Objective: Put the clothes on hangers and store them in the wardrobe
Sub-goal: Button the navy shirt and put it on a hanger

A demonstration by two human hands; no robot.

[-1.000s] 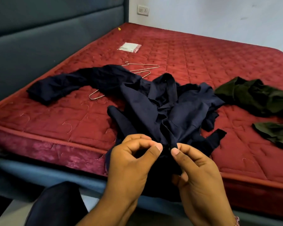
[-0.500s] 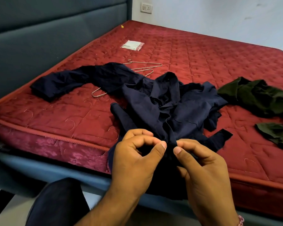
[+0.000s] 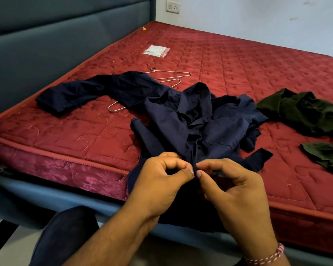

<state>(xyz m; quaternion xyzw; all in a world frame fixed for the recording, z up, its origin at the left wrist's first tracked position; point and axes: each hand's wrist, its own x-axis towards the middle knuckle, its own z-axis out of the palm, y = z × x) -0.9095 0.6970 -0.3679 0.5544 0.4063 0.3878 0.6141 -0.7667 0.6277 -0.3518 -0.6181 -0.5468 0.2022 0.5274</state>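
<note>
A navy blue shirt [image 3: 200,123] lies crumpled on the red mattress [image 3: 238,70], one sleeve stretched out to the left and its lower part hanging over the near edge. My left hand [image 3: 161,181] and my right hand [image 3: 236,191] pinch the shirt's front button strip between thumbs and fingers, close together at the mattress edge. Two metal wire hangers [image 3: 169,77] lie behind the shirt, partly hidden under the sleeve. A dark green garment [image 3: 304,112] lies at the right. No wardrobe is in view.
A padded blue-grey headboard [image 3: 46,39] runs along the left. A small clear plastic packet [image 3: 155,51] lies far back on the mattress. A wall socket [image 3: 173,6] sits on the white wall. My dark-clad knee [image 3: 65,235] is at the bottom left.
My hands have stayed pinched on the shirt's front strip, with small finger shifts. The view has tilted down a little.
</note>
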